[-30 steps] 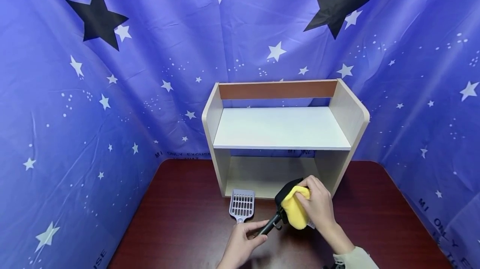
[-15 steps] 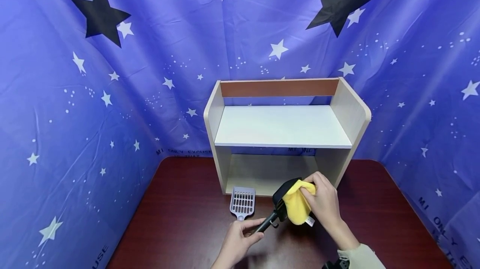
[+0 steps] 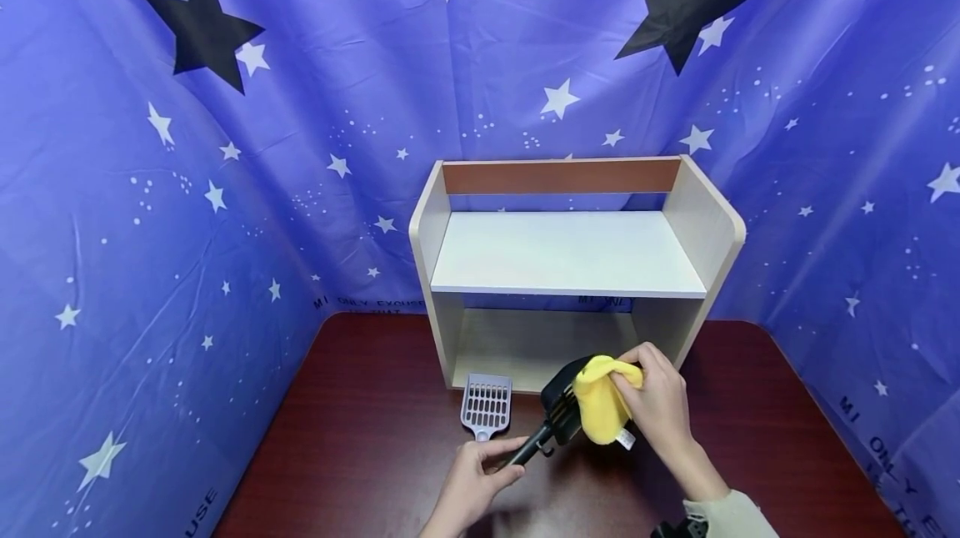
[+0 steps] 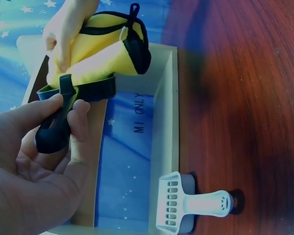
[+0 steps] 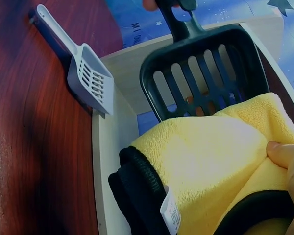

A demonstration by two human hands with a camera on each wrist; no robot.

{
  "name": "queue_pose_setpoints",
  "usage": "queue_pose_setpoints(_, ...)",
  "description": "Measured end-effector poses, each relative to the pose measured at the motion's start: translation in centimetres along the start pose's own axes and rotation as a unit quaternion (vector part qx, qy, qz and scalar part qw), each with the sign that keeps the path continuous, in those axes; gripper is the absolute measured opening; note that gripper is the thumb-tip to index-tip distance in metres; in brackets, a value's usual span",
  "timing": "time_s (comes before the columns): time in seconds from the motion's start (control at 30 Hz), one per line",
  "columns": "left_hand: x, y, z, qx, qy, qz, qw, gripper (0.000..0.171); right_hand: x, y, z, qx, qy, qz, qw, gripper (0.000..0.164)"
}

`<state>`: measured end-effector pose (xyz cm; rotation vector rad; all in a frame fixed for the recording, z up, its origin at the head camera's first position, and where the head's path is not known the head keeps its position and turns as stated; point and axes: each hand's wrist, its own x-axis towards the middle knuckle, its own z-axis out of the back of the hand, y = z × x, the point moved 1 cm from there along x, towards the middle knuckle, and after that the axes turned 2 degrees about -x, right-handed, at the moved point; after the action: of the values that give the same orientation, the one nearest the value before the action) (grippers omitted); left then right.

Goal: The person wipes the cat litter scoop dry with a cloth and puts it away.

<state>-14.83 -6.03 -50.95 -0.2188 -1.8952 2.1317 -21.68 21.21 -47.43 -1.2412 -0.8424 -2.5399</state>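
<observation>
My left hand (image 3: 474, 480) grips the handle of a black slotted litter scoop (image 5: 201, 68), its head tilted up to the right above the table. My right hand (image 3: 660, 400) pinches a folded yellow cloth (image 3: 600, 400) with black edging and a white tag. The cloth lies over the far part of the scoop's head, so the slots nearer the handle show in the right wrist view. In the left wrist view the scoop's handle (image 4: 54, 129) sits between my left thumb and fingers. A second litter scoop (image 3: 486, 404), light grey, rests on the table left of the black one.
A pale two-level shelf (image 3: 567, 254) with a white middle board stands on the dark red table (image 3: 360, 421), just beyond the hands. Blue star-patterned curtain (image 3: 360, 87) hangs behind and at both sides.
My right hand has drawn the cloth to the right and slightly up across the scoop's head, showing more of its slots. My left hand keeps its grip, and the grey scoop stays put.
</observation>
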Motion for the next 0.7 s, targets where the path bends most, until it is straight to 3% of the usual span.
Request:
queue_pose_setpoints(0.23, 0.1, 0.7, 0.9, -0.028, 0.006, -0.001, 0.9996, 0.032, 0.0, -0.8, 0.3, 0.001, 0.009, -0.014, 1.0, 0.026)
queue_pose_setpoints(0.43, 0.3, 1.2, 2.1, -0.06, -0.008, -0.008, 0.9981, 0.034, 0.1, -1.6, 0.9, 0.002, 0.013, -0.036, 0.999, 0.028)
queue_pose_setpoints(0.7, 0.5, 1.6, 3.6, -0.037, -0.043, -0.01, 0.9983, 0.032, 0.4, -2.5, 2.1, -0.012, 0.057, -0.093, 0.994, 0.026)
